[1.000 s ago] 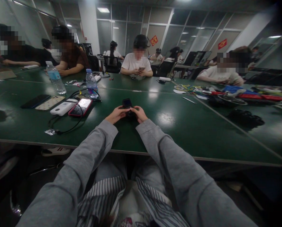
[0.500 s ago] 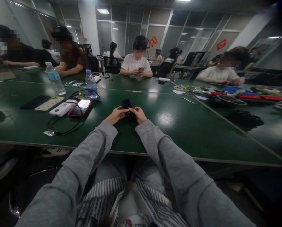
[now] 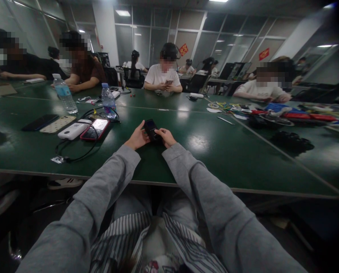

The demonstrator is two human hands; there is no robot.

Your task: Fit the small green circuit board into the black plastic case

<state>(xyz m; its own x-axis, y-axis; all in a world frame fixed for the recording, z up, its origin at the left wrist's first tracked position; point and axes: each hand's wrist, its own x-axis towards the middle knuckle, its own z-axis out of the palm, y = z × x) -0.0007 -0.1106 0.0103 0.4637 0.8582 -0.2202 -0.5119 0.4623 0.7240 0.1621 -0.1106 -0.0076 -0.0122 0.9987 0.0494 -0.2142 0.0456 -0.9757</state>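
device [image 3: 150, 126], black with a small dark screen, lies between the two hands over the tabletop [image 3: 192, 167], in front of the person; whether its underside touches the surface i cannot tell. the right hand [image 3: 166, 137] has its grip clamped on the device, thumb laid across the lower face and fingers round the right side. the left hand [image 3: 138, 137] is at the left edge, its thumb standing off the screen; how firmly its grip closes there i cannot tell. the step in hand looks like working the controls with the right thumb. the next move, i judge, calls for a steady left-side support and a light, exact thumb. a red-edged phone [image 3: 94, 130] lies well apart to the left
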